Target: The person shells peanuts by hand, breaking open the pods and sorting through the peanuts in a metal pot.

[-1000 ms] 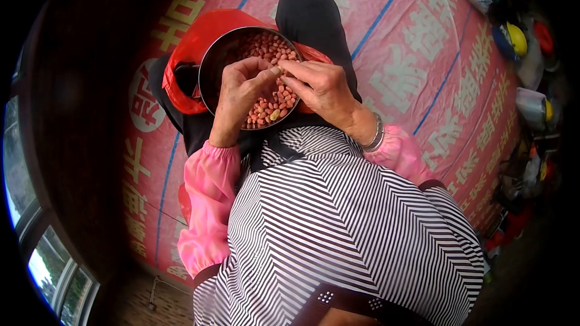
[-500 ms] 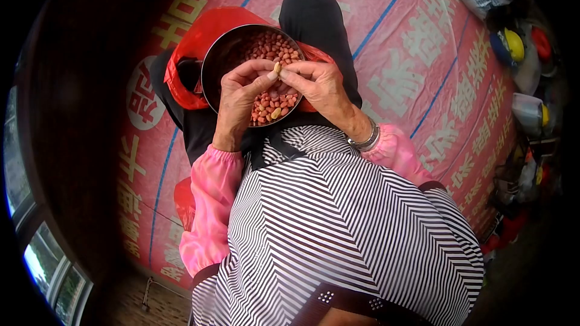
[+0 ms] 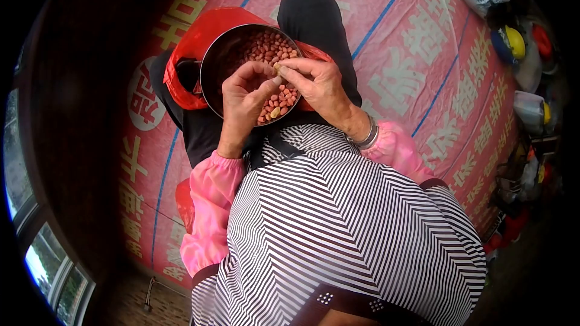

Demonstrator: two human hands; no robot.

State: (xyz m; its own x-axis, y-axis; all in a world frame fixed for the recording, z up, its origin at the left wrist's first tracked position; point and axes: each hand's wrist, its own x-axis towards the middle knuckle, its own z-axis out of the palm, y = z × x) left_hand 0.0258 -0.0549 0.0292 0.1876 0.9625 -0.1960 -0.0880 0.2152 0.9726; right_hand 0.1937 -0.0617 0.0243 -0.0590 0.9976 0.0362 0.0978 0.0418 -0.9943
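Observation:
Over a round metal pot (image 3: pixel 207 92) on my lap, my left hand (image 3: pixel 244 93) and my right hand (image 3: pixel 317 84) meet at the fingertips. A small pale peanut (image 3: pixel 277 67) is pinched between them, mostly covered by the fingers. My left thumb sits a little below it, with that hand's fingers curled. The right thumb and forefinger press on the peanut from the other side. Under both hands lie many reddish shelled peanut kernels (image 3: pixel 266 45) in the pot. One pale unshelled peanut (image 3: pixel 275 112) rests on the kernels near the pot's near rim.
A red plastic bag (image 3: pixel 184 60) lies around and beneath the pot, between my dark-trousered legs (image 3: pixel 311 15). A red printed sheet (image 3: pixel 393 54) with pale characters covers the floor. Bags, a yellow-and-blue item (image 3: pixel 513 44) and a clear container (image 3: pixel 527 108) stand along the right. Windows (image 3: pixel 54 259) are at lower left.
My left thumb has dropped slightly away from the right fingertips, and the left hand has opened a little. The peanut is now more hidden by the fingers.

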